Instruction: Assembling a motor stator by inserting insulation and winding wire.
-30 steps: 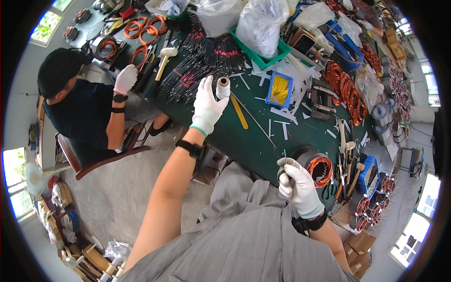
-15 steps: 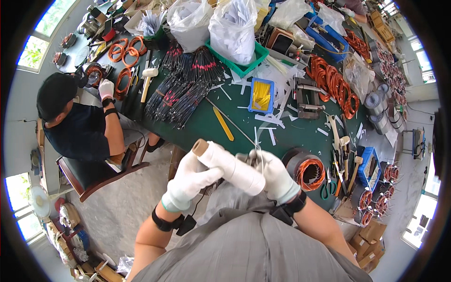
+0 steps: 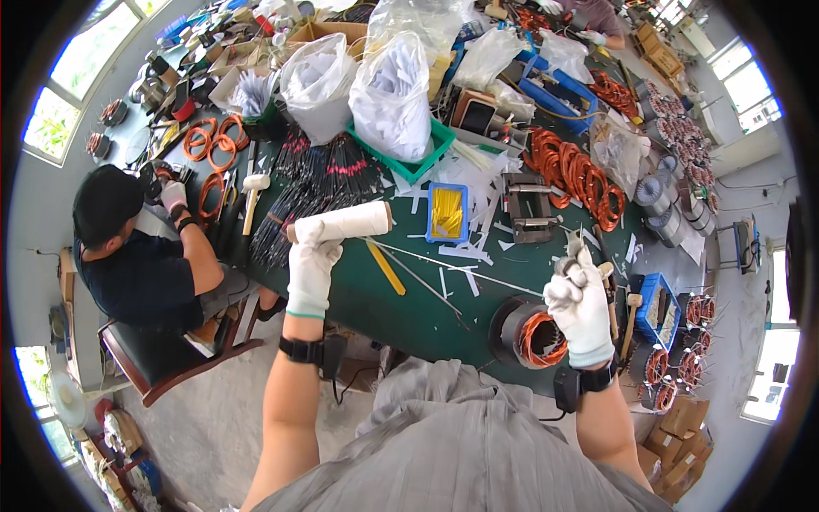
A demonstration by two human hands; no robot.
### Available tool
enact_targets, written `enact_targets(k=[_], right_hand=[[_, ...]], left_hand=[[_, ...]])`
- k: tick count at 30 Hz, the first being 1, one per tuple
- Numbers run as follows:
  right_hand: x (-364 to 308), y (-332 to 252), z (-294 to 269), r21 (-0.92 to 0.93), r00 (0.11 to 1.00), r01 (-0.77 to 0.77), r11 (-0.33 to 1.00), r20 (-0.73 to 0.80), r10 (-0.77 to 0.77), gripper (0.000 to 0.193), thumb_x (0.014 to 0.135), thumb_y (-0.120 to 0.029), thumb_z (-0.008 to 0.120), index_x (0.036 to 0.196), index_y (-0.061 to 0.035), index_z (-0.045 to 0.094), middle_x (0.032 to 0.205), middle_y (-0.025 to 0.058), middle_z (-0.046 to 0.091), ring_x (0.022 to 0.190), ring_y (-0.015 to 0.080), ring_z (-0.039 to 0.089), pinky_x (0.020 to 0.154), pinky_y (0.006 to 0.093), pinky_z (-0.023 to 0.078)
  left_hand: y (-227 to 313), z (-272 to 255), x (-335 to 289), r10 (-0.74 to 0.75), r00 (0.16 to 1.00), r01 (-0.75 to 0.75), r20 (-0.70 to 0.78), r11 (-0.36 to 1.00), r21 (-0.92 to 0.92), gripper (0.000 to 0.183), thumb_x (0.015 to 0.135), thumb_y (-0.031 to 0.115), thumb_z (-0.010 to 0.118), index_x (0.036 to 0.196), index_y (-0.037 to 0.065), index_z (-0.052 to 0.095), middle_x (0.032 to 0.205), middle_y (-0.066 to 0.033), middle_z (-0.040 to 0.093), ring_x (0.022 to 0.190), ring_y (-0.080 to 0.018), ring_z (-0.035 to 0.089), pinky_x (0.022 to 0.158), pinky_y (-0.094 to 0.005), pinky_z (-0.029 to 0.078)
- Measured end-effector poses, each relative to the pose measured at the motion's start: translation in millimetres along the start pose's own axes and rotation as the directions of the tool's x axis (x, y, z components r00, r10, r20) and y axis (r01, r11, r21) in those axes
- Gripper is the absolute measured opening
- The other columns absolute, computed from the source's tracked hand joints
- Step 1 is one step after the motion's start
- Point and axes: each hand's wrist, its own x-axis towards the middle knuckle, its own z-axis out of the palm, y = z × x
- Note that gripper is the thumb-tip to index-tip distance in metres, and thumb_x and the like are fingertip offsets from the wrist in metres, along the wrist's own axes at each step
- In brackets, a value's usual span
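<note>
My left hand (image 3: 310,271), in a white glove, is wrapped round a spool of white cord (image 3: 357,220), held nearly level above the green table. A length of white cord (image 3: 465,270) stretches taut from beside the spool across to my right hand (image 3: 582,309). That hand, gloved as well, is closed on the cord with its fingers curled. Something small and greyish shows at its fingertips, too unclear to name. Below and left of the right hand sits a dark motor stator (image 3: 505,331) with copper windings.
On the green table (image 3: 358,294) lie a yellow strip (image 3: 388,270), a blue tray of yellow pieces (image 3: 467,213), a metal fixture (image 3: 531,229) and copper coils (image 3: 550,154). Bundles of black leads (image 3: 294,200) lie left. A co-worker (image 3: 141,226) sits at far left.
My hands have moved apart, the left going left and up, the right going right. Cord now spans between them. The spool has turned nearly level, and the view has shifted slightly.
</note>
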Motion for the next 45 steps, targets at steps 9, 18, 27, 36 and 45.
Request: enact_targets(k=[9,18,27,36,45], right_hand=[[-65.7,-67.8,-26.8,-0.019,0.973,0.23,0.973,-0.032,-0.231,0.028,0.114,-0.03,0.045,0.119,-0.0123,0.066,0.068,-0.0071,0.039,0.049,0.0048,0.031,0.042,0.0228,0.025],[-91.4,9.7,5.8,-0.081,0.981,-0.103,0.991,-0.175,0.088,0.024,0.11,-0.032,0.056,0.115,-0.0142,0.071,0.062,-0.0083,0.034,0.05,0.0059,0.028,0.048,0.0239,0.026],[-74.5,41.7,37.8,-0.365,0.977,-0.18,0.913,0.042,0.21,0.027,0.111,-0.025,0.054,0.115,-0.0004,0.065,0.071,-0.0046,0.045,0.058,0.0046,0.036,0.055,0.0229,0.032],[-61.4,78.5,74.8,-0.989,0.942,-0.001,0.151,0.05,0.333,0.025,0.107,-0.026,0.061,0.101,-0.0017,0.064,0.076,0.0002,0.059,0.069,0.0091,0.053,0.066,0.0287,0.047],[-47.5,49.1,120.6,-0.634,0.969,0.049,0.772,0.219,0.118,0.022,0.108,-0.02,0.06,0.121,-0.0033,0.065,0.082,-0.0044,0.054,0.062,0.0005,0.041,0.051,0.0176,0.029]], left_hand=[[16.4,49.2,75.4,-0.167,0.94,0.088,0.297,0.961,0.263,0.04,0.091,0.022,0.071,0.124,0.004,0.056,0.107,-0.0069,0.066,0.102,-0.0227,0.069,0.095,-0.0393,0.056],[-93.7,42.9,92.7,0.399,0.882,-0.324,0.252,0.123,0.938,0.044,0.084,0.022,0.08,0.12,0.009,0.059,0.11,-0.0164,0.066,0.1,-0.0394,0.069,0.087,-0.0462,0.056],[-32.4,90.8,16.6,0.541,0.777,-0.502,0.323,0.222,0.836,0.066,0.081,0.015,0.083,0.138,-0.003,0.055,0.137,-0.0222,0.059,0.131,-0.0388,0.055,0.111,-0.0462,0.045],[48.6,160.4,-155.8,0.057,0.244,-0.948,0.968,-0.194,0.25,0.035,0.083,0.014,0.067,0.117,0.01,0.072,0.111,-0.0058,0.072,0.105,-0.0248,0.07,0.094,-0.04,0.056],[76.9,147.3,-173.2,0.304,0.735,-0.675,0.606,0.24,0.697,0.022,0.087,-0.01,0.066,0.104,0.001,0.074,0.116,-0.0157,0.074,0.101,-0.0284,0.073,0.086,-0.0341,0.057]])
